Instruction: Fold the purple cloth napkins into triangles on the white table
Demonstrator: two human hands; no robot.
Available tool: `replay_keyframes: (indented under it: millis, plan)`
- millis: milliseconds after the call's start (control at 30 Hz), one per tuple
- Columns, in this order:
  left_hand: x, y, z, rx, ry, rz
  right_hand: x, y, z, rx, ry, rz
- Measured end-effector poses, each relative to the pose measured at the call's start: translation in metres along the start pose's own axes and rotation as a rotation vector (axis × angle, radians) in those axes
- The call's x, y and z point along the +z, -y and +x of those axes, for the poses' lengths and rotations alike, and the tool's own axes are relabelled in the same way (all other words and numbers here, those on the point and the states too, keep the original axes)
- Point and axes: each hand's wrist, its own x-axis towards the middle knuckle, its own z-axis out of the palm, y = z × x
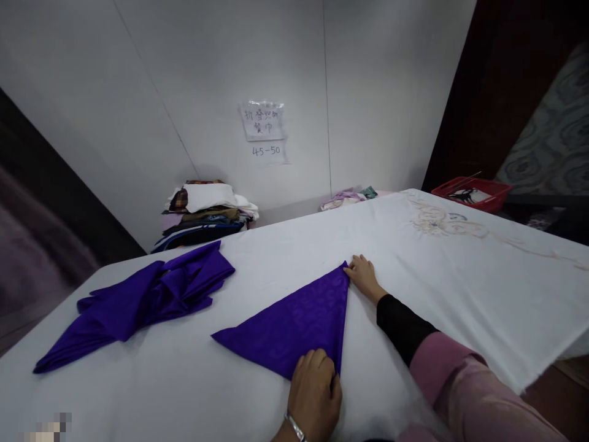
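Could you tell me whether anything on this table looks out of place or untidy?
Only the purple cloths at the left: they lie bunched and creased on the white tablecloth, unlike the flat purple triangle with the left hand and right hand on its corners.

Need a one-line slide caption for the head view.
Left hand and right hand press corners of a purple triangle-folded napkin on a white table.

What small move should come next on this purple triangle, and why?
Probably run the right hand down the right edge to crease it: the purple napkin lies as a triangle, right hand at its far tip, left hand on its near corner.
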Motion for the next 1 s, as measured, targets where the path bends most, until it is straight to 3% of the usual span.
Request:
replay_keyframes:
  millis: [200,467,533,633,800,900,1000]
  plan:
    - [-0.001,-0.001,0.001,0.008,0.037,0.052,-0.001,-0.003,0.004,-0.027,-0.01,-0.006]
    - [-0.024,-0.007,0.018,0.013,0.029,-0.016,-0.001,-0.004,0.007,-0.057,-0.038,-0.012]
    - [-0.021,-0.002,0.026,0.061,0.038,0.009,0.0,-0.005,0.007,-0.057,-0.045,-0.018]
    - [-0.008,0.008,0.032,0.136,0.146,0.038,0.002,-0.008,0.008,-0.061,-0.054,-0.031]
    - [0.006,0.015,0.031,0.143,0.27,0.056,-0.003,-0.002,0.005,-0.087,-0.092,-0.053]
    - [0.006,0.015,0.03,0.139,0.269,0.058,-0.007,0.013,-0.01,-0.254,-0.133,-0.074]
    - [0.005,0.015,0.031,0.138,0.265,0.054,-0.004,0.03,-0.031,-0.536,-0.039,-0.082]
